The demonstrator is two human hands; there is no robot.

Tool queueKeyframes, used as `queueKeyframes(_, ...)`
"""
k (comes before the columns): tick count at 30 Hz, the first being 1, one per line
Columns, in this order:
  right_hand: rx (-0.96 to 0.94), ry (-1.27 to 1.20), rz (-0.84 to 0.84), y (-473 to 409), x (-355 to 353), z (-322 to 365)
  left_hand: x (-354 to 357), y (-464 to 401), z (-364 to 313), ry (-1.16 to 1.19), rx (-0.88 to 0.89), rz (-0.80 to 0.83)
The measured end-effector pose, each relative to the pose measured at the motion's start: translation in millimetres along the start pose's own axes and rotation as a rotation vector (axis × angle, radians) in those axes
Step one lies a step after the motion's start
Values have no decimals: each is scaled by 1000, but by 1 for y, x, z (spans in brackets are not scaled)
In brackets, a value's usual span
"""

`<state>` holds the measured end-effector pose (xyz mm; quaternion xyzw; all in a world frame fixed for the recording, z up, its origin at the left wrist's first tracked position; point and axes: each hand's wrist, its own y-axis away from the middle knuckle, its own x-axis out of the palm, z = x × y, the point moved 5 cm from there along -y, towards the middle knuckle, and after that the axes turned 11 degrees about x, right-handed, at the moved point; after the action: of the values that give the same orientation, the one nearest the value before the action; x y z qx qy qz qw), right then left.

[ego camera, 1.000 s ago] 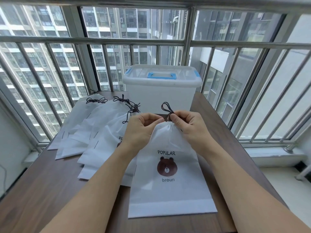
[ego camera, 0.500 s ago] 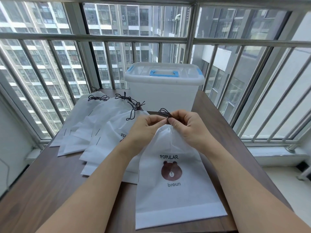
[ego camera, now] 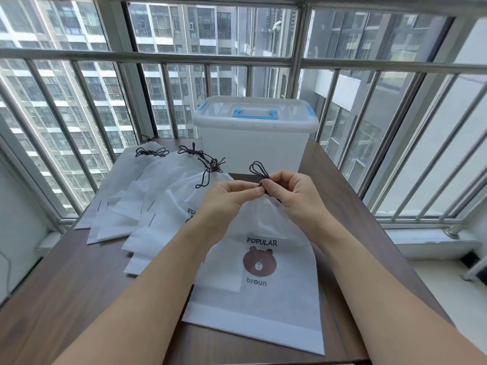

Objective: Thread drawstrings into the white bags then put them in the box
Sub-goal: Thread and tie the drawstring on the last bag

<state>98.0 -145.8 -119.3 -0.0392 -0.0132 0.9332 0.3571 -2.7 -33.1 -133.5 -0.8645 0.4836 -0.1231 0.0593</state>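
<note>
Left hand (ego camera: 224, 198) grip: fingertips pinched on dark drawstring (ego camera: 259, 171) | Right hand (ego camera: 292, 196) grip: curled, pinching same drawstring at gathered mouth of white bag (ego camera: 263, 275) | bag flat on counter (ego camera: 66, 299) | lidded box (ego camera: 254, 143) behind

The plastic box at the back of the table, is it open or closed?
Closed. The box has its lid sitting flat on top, with the blue handle lying down on it. None of the bags is inside yet, as far as shows.
</note>
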Motion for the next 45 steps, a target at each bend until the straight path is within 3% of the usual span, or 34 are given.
queueKeyframes(9, -131, 180, -242, 5, 1, 10, 6, 0, 2, 228, -48, -93)
queueKeyframes(14, -158, 316, -260, 5, 0, 14, 8, 1, 4, 223, -39, -74)
queueKeyframes(20, -139, 245, -214, 6, 2, 15, 12, 5, -1, 361, -48, 165)
queueKeyframes(22, -102, 212, -200, 4, 2, 11, 12, 3, 0, 221, -4, 187)
queueKeyframes(25, -105, 290, -209, 1, 4, 7, 8, 1, -5, -121, 117, 10)
queueKeyframes(28, -103, 274, -200, 1, 1, 6, 3, -1, -12, -198, 203, -146)
queueKeyframes(31, -96, 264, -175, 2, 3, 5, 1, 1, -13, -220, 221, -188)
queueKeyframes(42, -115, 278, -217, 0, 0, 4, 1, -2, -8, -309, 127, -68)
queueKeyframes(45, -91, 214, -196, -2, 0, 1, 6, 2, -5, -168, 11, 7)
